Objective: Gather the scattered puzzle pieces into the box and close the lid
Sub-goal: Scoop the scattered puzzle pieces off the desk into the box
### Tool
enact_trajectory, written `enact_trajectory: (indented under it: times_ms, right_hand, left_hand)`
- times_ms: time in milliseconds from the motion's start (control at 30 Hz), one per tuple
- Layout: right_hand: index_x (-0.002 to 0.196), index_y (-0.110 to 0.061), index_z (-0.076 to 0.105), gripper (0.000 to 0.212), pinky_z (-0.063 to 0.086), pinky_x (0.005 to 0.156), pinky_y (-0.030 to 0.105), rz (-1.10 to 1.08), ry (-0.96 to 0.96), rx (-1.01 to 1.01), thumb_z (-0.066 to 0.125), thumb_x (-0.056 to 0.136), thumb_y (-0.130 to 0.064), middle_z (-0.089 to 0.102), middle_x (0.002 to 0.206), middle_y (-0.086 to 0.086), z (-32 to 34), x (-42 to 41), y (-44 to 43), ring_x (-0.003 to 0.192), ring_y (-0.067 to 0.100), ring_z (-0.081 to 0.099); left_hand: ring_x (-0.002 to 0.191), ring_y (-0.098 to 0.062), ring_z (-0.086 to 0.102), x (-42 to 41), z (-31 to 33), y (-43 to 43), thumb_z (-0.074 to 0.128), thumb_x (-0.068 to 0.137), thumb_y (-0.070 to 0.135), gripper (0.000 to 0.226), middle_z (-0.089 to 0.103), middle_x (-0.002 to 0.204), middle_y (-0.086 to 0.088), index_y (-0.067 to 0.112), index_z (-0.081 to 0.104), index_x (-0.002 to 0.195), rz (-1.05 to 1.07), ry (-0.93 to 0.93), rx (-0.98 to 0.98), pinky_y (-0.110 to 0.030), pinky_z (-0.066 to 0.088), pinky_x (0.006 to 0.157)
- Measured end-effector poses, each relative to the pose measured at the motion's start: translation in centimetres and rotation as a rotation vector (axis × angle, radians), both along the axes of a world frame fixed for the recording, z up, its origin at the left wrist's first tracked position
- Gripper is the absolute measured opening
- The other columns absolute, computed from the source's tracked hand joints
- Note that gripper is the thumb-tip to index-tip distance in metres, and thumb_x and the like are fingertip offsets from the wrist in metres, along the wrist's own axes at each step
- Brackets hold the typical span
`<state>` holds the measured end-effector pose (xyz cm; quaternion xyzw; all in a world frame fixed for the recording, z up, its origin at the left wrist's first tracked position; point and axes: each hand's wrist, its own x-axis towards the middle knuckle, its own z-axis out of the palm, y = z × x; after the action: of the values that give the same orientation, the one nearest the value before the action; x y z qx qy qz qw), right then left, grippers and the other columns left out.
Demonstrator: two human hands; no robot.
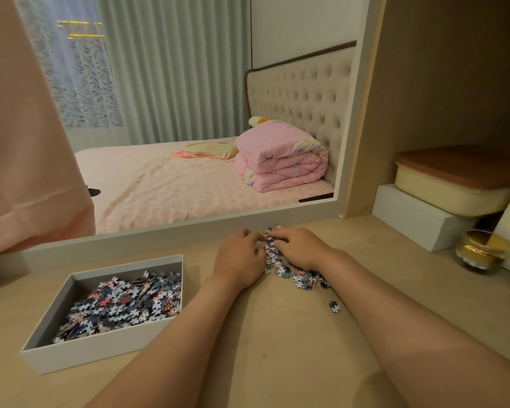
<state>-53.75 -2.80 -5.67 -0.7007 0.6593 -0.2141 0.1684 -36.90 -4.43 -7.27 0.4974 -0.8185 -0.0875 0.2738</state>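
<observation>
Mirror (189, 113) beyond hands, reflecting bed and curtains. Desk (277, 334) beneath both forearms. Open box (71, 353) left of left hand, apart from it, partly filled with puzzle pieces (124, 304). Cream container (448, 195) stacked on white block (418, 219), right of right hand. Left hand (239, 257) and right hand (299, 248) side by side, fingers curled into loose pile (280, 266) between them, grasping pieces; hands hide part of pile. Glass jar (480, 250) farther right. Stray piece (334, 306) just beside right forearm.
</observation>
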Motion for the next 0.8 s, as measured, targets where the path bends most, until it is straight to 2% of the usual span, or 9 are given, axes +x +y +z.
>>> enact_trajectory:
  times_ms: [100,167,267,367,467,600,667,700,800]
  right_hand:
    - [0.116,-0.026,0.072,0.036,0.048,0.100,0.034,-0.015,-0.097,-0.084,0.049,0.091,-0.014,0.069,0.124,-0.001,0.0,0.4,-0.4,0.110,0.018,0.064]
    - [0.115,-0.022,0.072,0.036,0.046,0.101,0.033,-0.009,-0.066,-0.139,0.048,0.091,-0.011,0.067,0.124,0.001,0.3,0.6,-0.7,0.114,0.018,0.060]
    - [0.133,-0.022,0.060,0.040,0.040,0.108,0.037,0.049,0.035,-0.057,0.045,0.097,-0.017,0.059,0.138,0.002,0.3,0.7,-1.0,0.127,0.022,0.052]
    - [0.138,-0.025,0.056,0.045,0.037,0.111,0.032,0.083,0.022,-0.035,0.043,0.096,-0.013,0.056,0.142,-0.002,-0.3,0.7,-0.3,0.131,0.019,0.050]
    - [0.129,-0.025,0.065,0.047,0.039,0.106,0.024,0.088,-0.049,-0.104,0.044,0.092,-0.004,0.064,0.132,-0.003,-0.4,0.8,1.4,0.123,0.014,0.055]
    - [0.117,-0.026,0.073,0.046,0.045,0.104,0.028,0.081,-0.093,-0.113,0.046,0.086,-0.003,0.071,0.120,-0.005,-0.2,0.7,4.3,0.115,0.009,0.061]
    - [0.108,-0.024,0.077,0.046,0.046,0.104,0.026,0.064,-0.130,-0.121,0.046,0.083,0.000,0.073,0.114,-0.006,0.0,0.4,5.8,0.110,0.004,0.063]
    - [0.103,-0.025,0.078,0.046,0.046,0.104,0.025,0.043,-0.155,-0.136,0.047,0.082,0.001,0.073,0.114,-0.006,0.2,0.1,6.5,0.110,0.003,0.063]
    - [0.112,-0.025,0.075,0.040,0.039,0.110,0.026,-0.043,-0.194,-0.162,0.050,0.089,-0.004,0.064,0.132,-0.003,0.4,-1.3,7.4,0.125,0.008,0.056]
  left_hand:
    - [0.128,-0.026,0.039,-0.1,-0.1,-0.5,0.045,0.093,0.029,0.043,0.047,0.138,-0.006,0.022,0.051,0.135,0.020,-0.019,0.034,-0.037,0.034,0.105]
    - [0.137,-0.026,0.032,-0.4,-0.1,-0.7,0.041,0.095,0.031,0.049,0.038,0.150,-0.007,0.020,0.042,0.143,-0.017,-0.096,0.081,-0.037,0.027,0.112]
    - [0.137,-0.024,0.034,-0.7,-0.1,-0.6,0.038,0.098,0.025,0.048,0.040,0.151,-0.007,0.016,0.042,0.145,-0.137,-0.136,0.089,-0.034,0.026,0.113]
    - [0.130,-0.022,0.045,-0.5,0.0,-0.2,0.042,0.093,0.016,0.044,0.052,0.143,-0.006,0.012,0.056,0.135,-0.177,0.015,0.106,-0.029,0.033,0.110]
    - [0.113,-0.022,0.055,-0.2,0.0,0.6,0.044,0.090,0.013,0.034,0.062,0.121,-0.007,0.011,0.069,0.114,-0.164,0.125,0.109,-0.025,0.039,0.098]
    - [0.100,-0.021,0.052,0.2,0.2,2.4,0.045,0.089,0.011,0.020,0.057,0.099,-0.002,0.016,0.064,0.092,-0.118,0.232,0.096,-0.024,0.036,0.082]
    - [0.108,-0.021,0.050,0.3,0.3,3.2,0.045,0.091,0.015,0.018,0.054,0.106,-0.002,0.016,0.060,0.101,-0.103,0.248,0.109,-0.023,0.033,0.084]
    - [0.117,-0.022,0.047,0.3,0.4,3.5,0.045,0.094,0.020,0.024,0.054,0.118,-0.004,0.015,0.059,0.112,-0.114,0.212,0.144,-0.024,0.034,0.092]
    - [0.142,-0.021,0.030,-0.4,0.5,4.5,0.043,0.098,0.042,0.052,0.038,0.153,-0.004,0.015,0.045,0.143,-0.202,-0.054,0.219,-0.031,0.023,0.116]
